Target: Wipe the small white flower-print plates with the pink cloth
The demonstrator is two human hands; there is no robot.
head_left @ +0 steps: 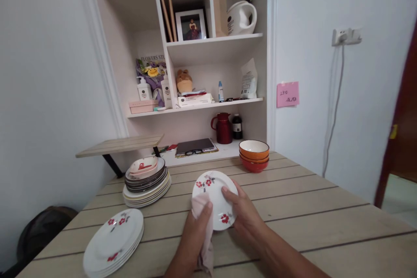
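The right thumb presses flat on the face of a white plate (220,206), near its right edge, while the other fingers of the right hand (243,206) curl behind the rim, mostly out of sight, gripping it. The left hand (199,221) pinches a pale pink cloth (206,243) against the plate's near-left edge, thumb on the front; its remaining fingers are hidden. The plate, with red flowers at its far-left and near-right edges, is held tilted above the middle of the wooden table (293,208), and the cloth hangs below the left thumb toward the near edge.

Left of the hands, a near stack of white plates (112,241) shows the same red flowers. Farther off on the left stands a taller mixed stack (146,189), some of its plates dark-rimmed, topped by small pink-edged dishes (143,166). On the far right side of the table sit nested bowls (254,156), orange above and red at the bottom, apart from the hands.

Beyond the table, a white shelf unit (215,43) holds a dark flat case (195,146) with glasses before it, a red jug (224,129) and, just right of that, a dark bottle (237,128). A pink note (287,94) is stuck on the wall farther right.
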